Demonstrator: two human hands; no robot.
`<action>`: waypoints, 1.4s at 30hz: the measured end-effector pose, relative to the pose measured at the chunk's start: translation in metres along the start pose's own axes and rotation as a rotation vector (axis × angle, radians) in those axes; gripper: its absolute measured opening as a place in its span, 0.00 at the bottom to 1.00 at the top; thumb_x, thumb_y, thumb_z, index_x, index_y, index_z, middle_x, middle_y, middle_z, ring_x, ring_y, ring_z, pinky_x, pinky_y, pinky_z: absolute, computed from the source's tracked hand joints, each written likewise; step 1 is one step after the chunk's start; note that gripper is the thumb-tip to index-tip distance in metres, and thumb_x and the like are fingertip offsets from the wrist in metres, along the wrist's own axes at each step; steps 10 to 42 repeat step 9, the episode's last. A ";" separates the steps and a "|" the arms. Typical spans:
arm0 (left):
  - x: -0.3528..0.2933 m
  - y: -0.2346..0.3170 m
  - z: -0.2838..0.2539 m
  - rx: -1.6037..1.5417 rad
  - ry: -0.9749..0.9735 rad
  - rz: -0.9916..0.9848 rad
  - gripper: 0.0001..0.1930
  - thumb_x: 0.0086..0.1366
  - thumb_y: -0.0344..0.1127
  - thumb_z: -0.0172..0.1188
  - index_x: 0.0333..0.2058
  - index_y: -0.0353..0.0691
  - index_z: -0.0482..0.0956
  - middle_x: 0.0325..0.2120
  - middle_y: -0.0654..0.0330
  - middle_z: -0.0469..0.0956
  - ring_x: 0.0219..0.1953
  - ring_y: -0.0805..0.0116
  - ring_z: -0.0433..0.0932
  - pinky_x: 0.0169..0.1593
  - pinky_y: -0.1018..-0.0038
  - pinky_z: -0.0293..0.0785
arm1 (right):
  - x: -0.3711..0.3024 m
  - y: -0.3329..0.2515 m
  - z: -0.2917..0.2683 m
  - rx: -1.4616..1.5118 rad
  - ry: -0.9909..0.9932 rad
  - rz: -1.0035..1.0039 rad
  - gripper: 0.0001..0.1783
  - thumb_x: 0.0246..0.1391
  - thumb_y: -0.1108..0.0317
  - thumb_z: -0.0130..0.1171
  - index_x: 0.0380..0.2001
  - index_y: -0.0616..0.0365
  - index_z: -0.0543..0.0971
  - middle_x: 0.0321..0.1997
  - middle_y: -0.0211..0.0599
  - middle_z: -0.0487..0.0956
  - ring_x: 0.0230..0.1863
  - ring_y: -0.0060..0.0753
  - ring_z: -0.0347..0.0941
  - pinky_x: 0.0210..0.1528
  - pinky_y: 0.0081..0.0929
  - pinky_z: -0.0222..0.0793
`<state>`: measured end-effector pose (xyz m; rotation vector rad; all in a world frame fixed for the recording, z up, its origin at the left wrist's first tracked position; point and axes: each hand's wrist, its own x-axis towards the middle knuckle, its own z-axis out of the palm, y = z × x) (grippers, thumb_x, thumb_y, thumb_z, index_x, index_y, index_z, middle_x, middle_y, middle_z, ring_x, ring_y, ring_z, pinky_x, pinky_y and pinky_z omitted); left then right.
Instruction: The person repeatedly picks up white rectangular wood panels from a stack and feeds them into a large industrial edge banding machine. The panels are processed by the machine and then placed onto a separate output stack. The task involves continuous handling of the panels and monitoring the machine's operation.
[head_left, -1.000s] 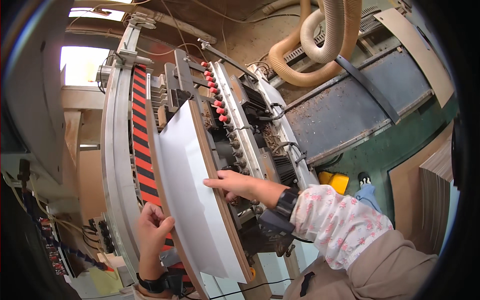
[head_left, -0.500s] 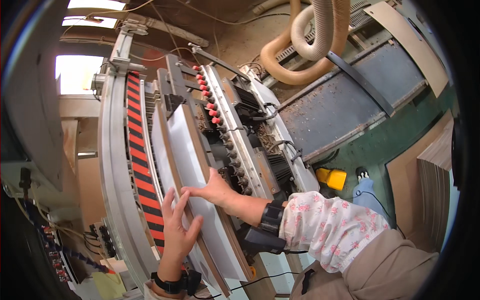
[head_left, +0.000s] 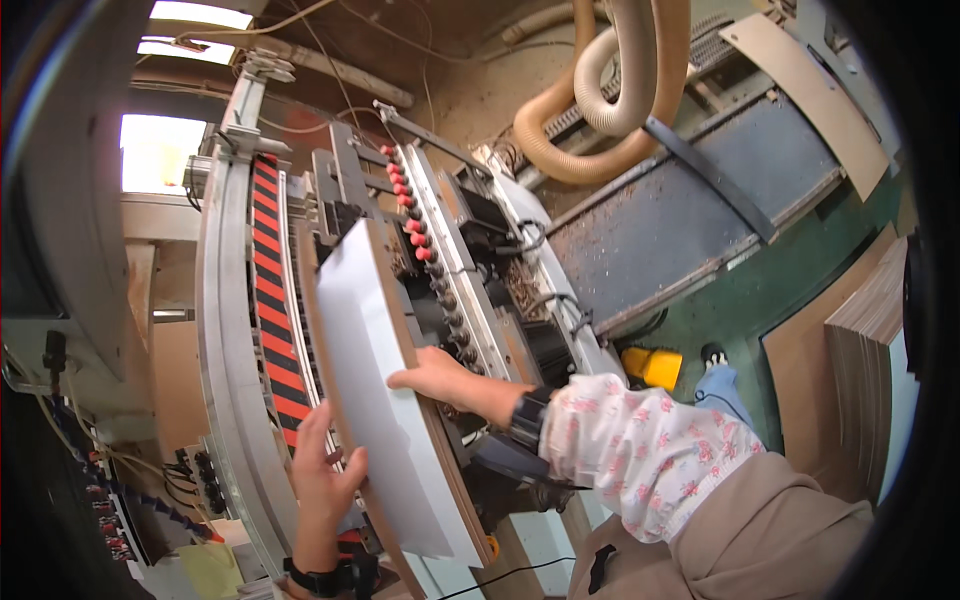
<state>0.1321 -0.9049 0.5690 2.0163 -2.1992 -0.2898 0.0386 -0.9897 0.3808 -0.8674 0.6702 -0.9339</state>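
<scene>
A long white panel (head_left: 375, 380) with a brown wooden edge lies on the bed of a woodworking machine (head_left: 460, 260). My right hand (head_left: 435, 375) grips the panel's right edge near its middle, fingers curled over the white face. My left hand (head_left: 320, 480) presses on the panel's left edge lower down, thumb on the white face and fingers spread along the side. A row of red knobs (head_left: 405, 205) runs along the machine just past the panel's far end. Both wrists wear dark bands.
A red and black striped guard (head_left: 272, 290) runs along the machine's left rail. Tan dust hoses (head_left: 610, 90) loop above. A stack of boards (head_left: 870, 370) stands at the right on the green floor, near a yellow object (head_left: 650, 367). My shoe (head_left: 715, 355) shows beside it.
The panel has slid along the machine bed between my hands. My left hand rose from its lower end onto its left edge, and my right hand stayed on the right edge.
</scene>
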 end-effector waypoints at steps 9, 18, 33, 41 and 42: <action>0.000 -0.005 0.039 0.286 -0.017 0.143 0.32 0.44 0.34 0.60 0.52 0.38 0.65 0.48 0.51 0.67 0.48 0.57 0.70 0.49 0.68 0.70 | -0.195 -0.037 -0.102 0.468 0.276 -0.047 0.30 0.43 0.68 0.60 0.52 0.64 0.67 0.49 0.42 0.72 0.51 0.36 0.68 0.56 0.29 0.60; 0.000 -0.005 0.039 0.286 -0.017 0.143 0.32 0.44 0.34 0.60 0.52 0.38 0.65 0.48 0.51 0.67 0.48 0.57 0.70 0.49 0.68 0.70 | -0.195 -0.037 -0.102 0.468 0.276 -0.047 0.30 0.43 0.68 0.60 0.52 0.64 0.67 0.49 0.42 0.72 0.51 0.36 0.68 0.56 0.29 0.60; 0.000 -0.005 0.039 0.286 -0.017 0.143 0.32 0.44 0.34 0.60 0.52 0.38 0.65 0.48 0.51 0.67 0.48 0.57 0.70 0.49 0.68 0.70 | -0.195 -0.037 -0.102 0.468 0.276 -0.047 0.30 0.43 0.68 0.60 0.52 0.64 0.67 0.49 0.42 0.72 0.51 0.36 0.68 0.56 0.29 0.60; 0.000 -0.005 0.039 0.286 -0.017 0.143 0.32 0.44 0.34 0.60 0.52 0.38 0.65 0.48 0.51 0.67 0.48 0.57 0.70 0.49 0.68 0.70 | -0.195 -0.037 -0.102 0.468 0.276 -0.047 0.30 0.43 0.68 0.60 0.52 0.64 0.67 0.49 0.42 0.72 0.51 0.36 0.68 0.56 0.29 0.60; 0.000 -0.005 0.039 0.286 -0.017 0.143 0.32 0.44 0.34 0.60 0.52 0.38 0.65 0.48 0.51 0.67 0.48 0.57 0.70 0.49 0.68 0.70 | -0.195 -0.037 -0.102 0.468 0.276 -0.047 0.30 0.43 0.68 0.60 0.52 0.64 0.67 0.49 0.42 0.72 0.51 0.36 0.68 0.56 0.29 0.60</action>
